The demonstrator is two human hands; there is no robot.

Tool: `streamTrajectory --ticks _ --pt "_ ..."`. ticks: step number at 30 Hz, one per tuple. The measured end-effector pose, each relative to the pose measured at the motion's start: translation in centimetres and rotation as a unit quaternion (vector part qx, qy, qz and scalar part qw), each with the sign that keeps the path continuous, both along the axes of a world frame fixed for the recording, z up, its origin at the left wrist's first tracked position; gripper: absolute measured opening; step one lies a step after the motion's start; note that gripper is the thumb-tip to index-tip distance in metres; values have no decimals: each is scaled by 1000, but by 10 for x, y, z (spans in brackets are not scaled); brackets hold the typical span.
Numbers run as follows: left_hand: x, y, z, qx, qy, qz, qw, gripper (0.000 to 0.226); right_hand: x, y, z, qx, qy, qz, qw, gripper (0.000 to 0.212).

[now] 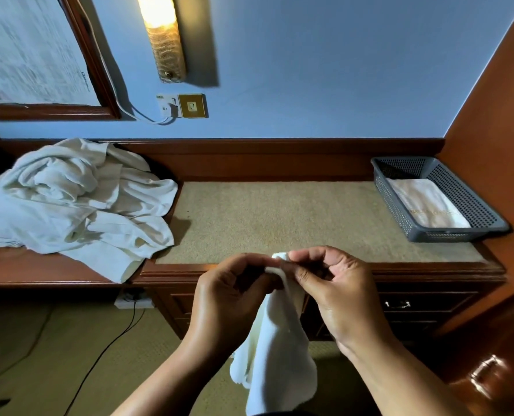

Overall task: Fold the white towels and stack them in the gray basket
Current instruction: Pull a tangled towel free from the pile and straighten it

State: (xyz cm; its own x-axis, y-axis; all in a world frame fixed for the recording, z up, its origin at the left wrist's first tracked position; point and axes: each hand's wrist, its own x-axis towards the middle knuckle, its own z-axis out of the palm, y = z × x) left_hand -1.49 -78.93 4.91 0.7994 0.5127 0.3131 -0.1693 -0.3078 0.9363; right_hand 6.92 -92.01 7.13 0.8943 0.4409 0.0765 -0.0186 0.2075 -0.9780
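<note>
A small white towel [275,352] hangs in front of the dresser's front edge. My left hand [234,292] and my right hand [334,289] both pinch its top edge close together, fingers curled. A heap of unfolded white towels [75,199] lies at the left, spilling over the wooden ledge. The gray basket [466,232] stands at the right end of the dresser top, with a folded white towel [427,202] lying flat inside it.
The dresser top [279,220] has a beige mat between the heap and the basket. A wooden back rail and blue wall rise behind. A cabinet [496,355] juts out at the lower right. A power strip and black cable [108,352] lie on the carpet.
</note>
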Motion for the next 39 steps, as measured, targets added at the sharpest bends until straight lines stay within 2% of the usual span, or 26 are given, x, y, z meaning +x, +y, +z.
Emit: streamTrajectory --ticks 3,5,8,10,14,16,20,23,25,28,30,32,36,39 --pt "4 8 1 69 5 5 998 7 5 -2 1 4 -14 9 1000 23" --pt "8 15 2 83 21 -18 996 9 6 -4 2 5 -24 14 1000 19" --pt "13 16 8 35 65 -91 993 21 8 -7 1 4 -39 3 999 25" --pt "15 17 15 37 88 -106 990 27 11 -8 -1 9 -38 -8 999 26" --pt "21 19 23 44 84 -145 985 23 11 -8 -9 40 -18 -25 999 19" --pt "23 19 27 43 83 -157 983 19 10 -11 -15 38 -45 -21 998 13" --pt "29 18 37 23 72 -165 983 13 4 -22 -33 -27 -121 54 991 14" --pt "32 17 43 25 78 -179 980 13 6 -23 -40 -109 -120 70 984 14" --pt "34 17 43 5 90 -194 977 11 13 -23 -39 -120 -131 61 982 23" --pt "38 21 44 -96 136 -230 959 30 27 -24 -30 -72 -175 51 981 27" --pt "38 28 45 -94 174 -253 947 39 31 -23 -23 -71 -214 59 972 24" --pt "39 35 44 -74 168 -247 952 37 31 -21 -21 -72 -225 74 969 22" --pt "41 29 39 -112 95 -181 973 30 29 -16 -28 -87 -207 135 965 30" --pt "42 29 39 -65 67 -120 988 22 34 -12 -48 -136 -243 124 952 34"
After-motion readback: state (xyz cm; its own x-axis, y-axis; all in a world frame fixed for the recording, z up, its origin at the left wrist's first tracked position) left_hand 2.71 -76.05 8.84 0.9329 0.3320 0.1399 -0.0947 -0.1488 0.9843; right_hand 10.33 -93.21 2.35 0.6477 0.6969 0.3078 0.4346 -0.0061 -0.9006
